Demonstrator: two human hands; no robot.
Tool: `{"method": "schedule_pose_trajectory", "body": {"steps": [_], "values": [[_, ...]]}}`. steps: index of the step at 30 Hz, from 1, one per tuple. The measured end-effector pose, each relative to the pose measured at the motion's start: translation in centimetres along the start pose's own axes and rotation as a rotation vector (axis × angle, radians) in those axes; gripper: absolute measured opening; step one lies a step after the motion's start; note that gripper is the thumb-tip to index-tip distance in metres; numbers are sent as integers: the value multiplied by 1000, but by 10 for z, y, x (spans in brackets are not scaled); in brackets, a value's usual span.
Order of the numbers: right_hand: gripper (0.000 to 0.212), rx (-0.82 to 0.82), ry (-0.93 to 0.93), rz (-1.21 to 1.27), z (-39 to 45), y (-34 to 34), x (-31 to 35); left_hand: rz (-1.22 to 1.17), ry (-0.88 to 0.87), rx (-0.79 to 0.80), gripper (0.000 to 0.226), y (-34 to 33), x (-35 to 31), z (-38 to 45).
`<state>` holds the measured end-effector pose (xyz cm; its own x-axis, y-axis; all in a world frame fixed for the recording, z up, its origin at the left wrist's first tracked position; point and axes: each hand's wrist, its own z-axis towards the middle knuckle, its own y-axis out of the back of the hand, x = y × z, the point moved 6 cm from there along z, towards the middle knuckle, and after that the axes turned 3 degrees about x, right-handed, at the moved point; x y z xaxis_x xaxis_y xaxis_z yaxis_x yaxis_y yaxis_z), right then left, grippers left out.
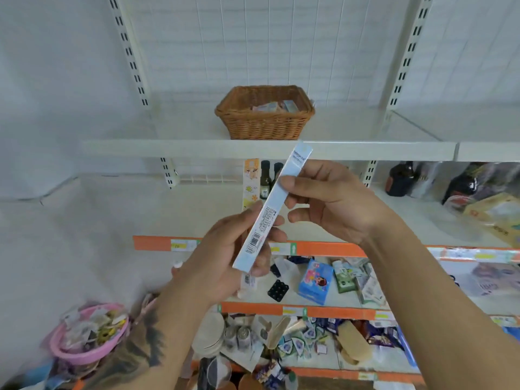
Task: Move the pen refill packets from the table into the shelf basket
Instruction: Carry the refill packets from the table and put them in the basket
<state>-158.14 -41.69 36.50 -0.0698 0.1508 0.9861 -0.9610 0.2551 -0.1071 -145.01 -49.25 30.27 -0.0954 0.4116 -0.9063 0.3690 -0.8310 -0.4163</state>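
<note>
Tattooed left hand (225, 249) grips the lower end of a pale blue pen refill packet (271, 206) bearing a barcode and unreadable print; the right hand (332, 198) pinches its upper part. Above, the wicker basket (264, 122) holds several packets.

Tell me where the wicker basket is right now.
In the head view, the brown woven wicker basket sits on the white upper shelf, centre frame, above and behind the long pale-blue refill packet held in both hands.
</note>
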Motion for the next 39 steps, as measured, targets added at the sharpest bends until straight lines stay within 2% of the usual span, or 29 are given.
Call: {"method": "schedule_pose_trajectory", "body": {"steps": [4,7,9,12,14,17,20,22,25,28,33,39], "values": [[7,-1,66,-48,23,-2,24,-82,-68,44,28,-1,-23,18],[18,-44,90,-60,34,-5,34,-85,-122,24,16,4,-43,30],[28,-75,97,-81,40,-8,37,-54,-181,-38,8,8,-59,35],[33,-162,111,-114,44,-11,39,28,-333,-209,13,13,-85,39],[27,-260,164,-197,42,-12,40,64,-450,-305,18,15,-99,39],[7,-415,317,-444,40,-20,46,193,-598,-350,24,15,-111,41],[8,-471,388,-462,46,-25,48,204,-604,-335,10,16,-116,51],[11,-485,391,-460,52,-24,51,195,-590,-330,14,18,-119,57],[14,-509,353,-470,62,-18,60,160,-577,-307,7,23,-128,64],[18,-580,323,-496,76,-6,83,95,-519,-289,23,32,-141,75],[7,-742,268,-682,133,30,134,37,-428,-217,26,47,-157,88],[27,-616,-207,-1149,218,56,101,24,-374,-198,23,67,-151,99]]}}
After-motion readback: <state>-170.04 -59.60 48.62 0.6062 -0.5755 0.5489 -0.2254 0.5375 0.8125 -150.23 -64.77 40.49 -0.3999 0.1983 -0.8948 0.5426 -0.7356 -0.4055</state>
